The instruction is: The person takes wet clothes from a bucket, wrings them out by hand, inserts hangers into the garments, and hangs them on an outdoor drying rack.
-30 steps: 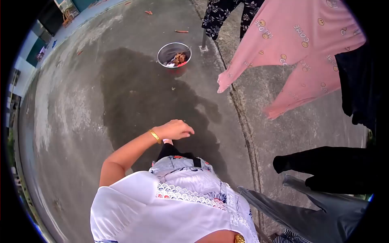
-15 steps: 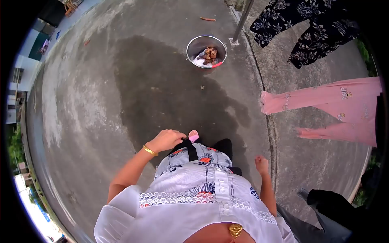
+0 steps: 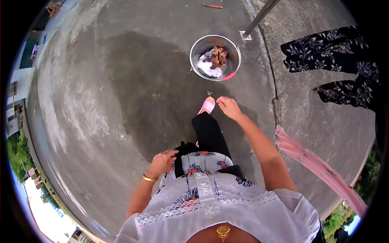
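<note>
As the person strides forward, the bucket (image 3: 201,49), between 12 and 1 o'clock from the middle of the view, looks larger and nearer than half a second ago. One foot in a pink sandal (image 3: 208,106) now reaches out ahead, just below 1 o'clock. The right hand (image 3: 229,107) has swung from beside the hip to 2 o'clock, beyond the toes on the bucket's side, while the left hand (image 3: 163,162) stays by the waist at 7 o'clock. So the gap to the bucket is narrower, but neither hand touches it.

The right fingers are loosely curled with nothing visible in them; their undersides are hidden, so I cannot tell how fully they close. The left fingers are bent beside a black strap (image 3: 178,167); whether they grasp it, I cannot tell.

Inside the bucket, a brown bunched item (image 3: 219,56) lies against a white one (image 3: 210,70). A metal pole (image 3: 262,17) stands at 1 o'clock, a dark floral garment (image 3: 320,50) hangs at 2, and a pink garment (image 3: 312,160) hangs between 3 and 4, displaced downward as the view shifts.

No brand or label is readable on the bucket, and the pink garment's print is too small to read here.
</note>
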Demonstrator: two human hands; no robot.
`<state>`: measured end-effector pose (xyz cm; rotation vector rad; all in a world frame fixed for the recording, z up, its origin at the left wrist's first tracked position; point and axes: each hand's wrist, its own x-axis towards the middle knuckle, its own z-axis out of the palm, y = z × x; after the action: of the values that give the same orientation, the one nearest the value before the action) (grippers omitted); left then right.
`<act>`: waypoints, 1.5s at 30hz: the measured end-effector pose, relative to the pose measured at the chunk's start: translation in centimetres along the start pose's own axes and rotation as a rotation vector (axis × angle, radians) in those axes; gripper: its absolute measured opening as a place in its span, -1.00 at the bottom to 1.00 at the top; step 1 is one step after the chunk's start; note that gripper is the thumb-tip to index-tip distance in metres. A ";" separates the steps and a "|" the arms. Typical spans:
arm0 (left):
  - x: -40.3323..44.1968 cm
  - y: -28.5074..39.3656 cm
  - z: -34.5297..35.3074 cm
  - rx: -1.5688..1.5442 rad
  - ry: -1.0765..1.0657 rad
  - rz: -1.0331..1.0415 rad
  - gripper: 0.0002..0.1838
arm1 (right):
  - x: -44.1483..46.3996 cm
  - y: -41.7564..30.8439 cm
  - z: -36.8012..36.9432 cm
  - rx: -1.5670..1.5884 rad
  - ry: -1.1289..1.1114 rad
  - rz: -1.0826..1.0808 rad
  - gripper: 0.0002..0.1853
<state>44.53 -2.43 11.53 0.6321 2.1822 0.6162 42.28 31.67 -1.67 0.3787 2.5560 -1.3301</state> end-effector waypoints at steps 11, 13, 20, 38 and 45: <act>10.8 -2.5 -1.4 -0.199 0.205 -0.128 -0.77 | 21.7 10.0 8.5 -0.432 -0.287 0.176 -0.82; 12.3 -3.9 -1.7 -0.241 0.201 -0.130 -0.78 | 24.0 12.9 10.5 -0.417 -0.342 0.267 -0.76; 16.9 -8.5 -4.4 -0.421 0.228 -0.389 -0.81 | 30.3 23.4 17.6 0.972 0.410 1.347 -0.80; 20.7 -12.2 -8.8 -0.690 0.149 -0.471 -0.81 | 28.4 18.0 10.2 1.789 0.473 1.044 -0.77; 27.5 -10.9 -8.4 -1.005 -0.026 -0.356 -0.77 | 22.0 10.4 3.8 1.766 0.114 0.926 -0.94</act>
<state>19.38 4.19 -4.96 -0.2715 1.5927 1.3293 25.37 36.87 -18.84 1.5335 0.2659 -2.4890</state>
